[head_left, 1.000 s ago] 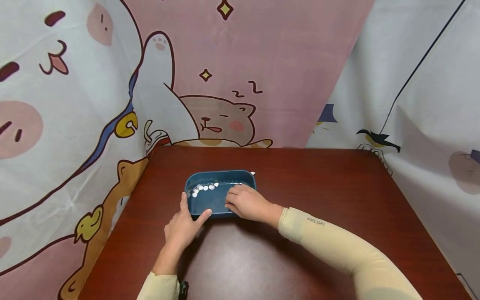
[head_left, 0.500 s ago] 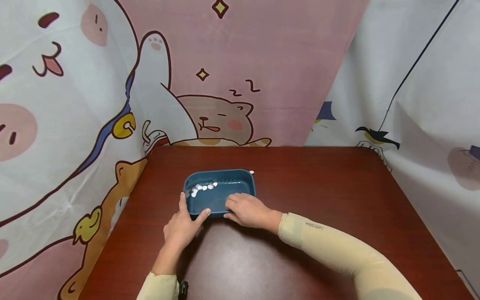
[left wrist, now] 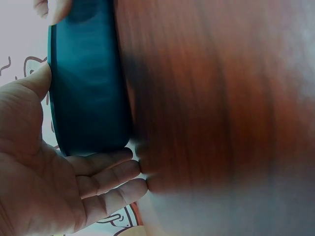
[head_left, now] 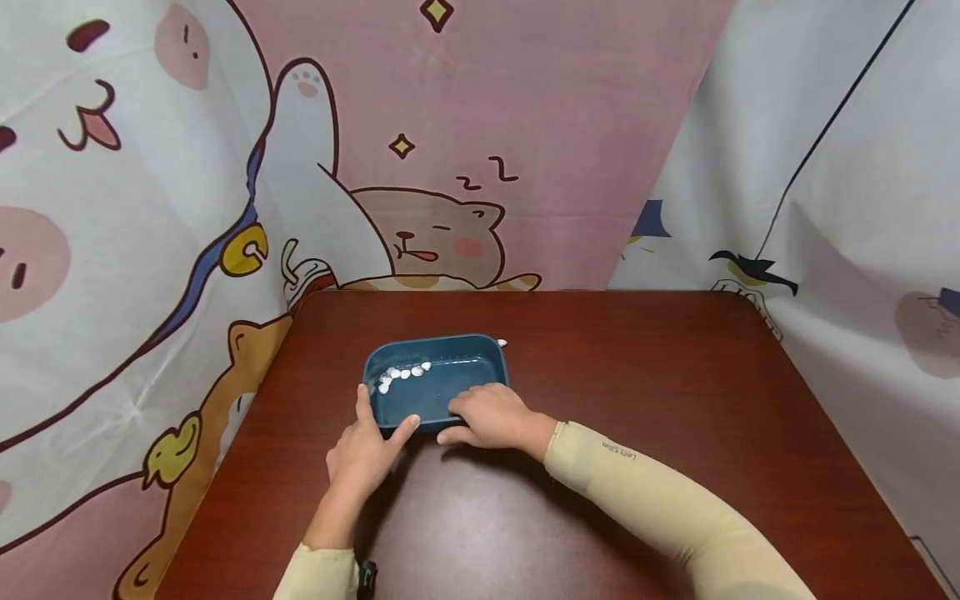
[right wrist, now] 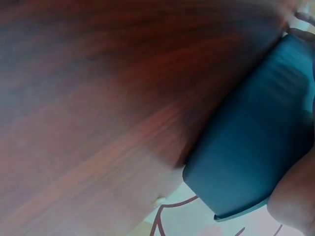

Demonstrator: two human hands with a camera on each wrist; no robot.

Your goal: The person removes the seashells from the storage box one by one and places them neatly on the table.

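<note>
A blue rectangular tub stands on the table in the head view, with several small white pebble-like pieces clustered at its back left. My left hand spans the near left corner, thumb against the front rim and fingers along the left end. In the left wrist view those fingers lie nearly straight against the end wall. My right hand holds the front wall near its right end, thumb outside and fingertips over the rim inside. Its fingertips are partly hidden by the hand itself.
One more small white piece lies on the reddish-brown table, just behind the tub's far right corner. Cartoon-printed cloth hangs behind the table and along both sides.
My right hand has drawn back from inside the tub to its front wall, its thumb now outside. The tub has turned slightly, and my left hand stays at its corner. The head view has shifted a little.
</note>
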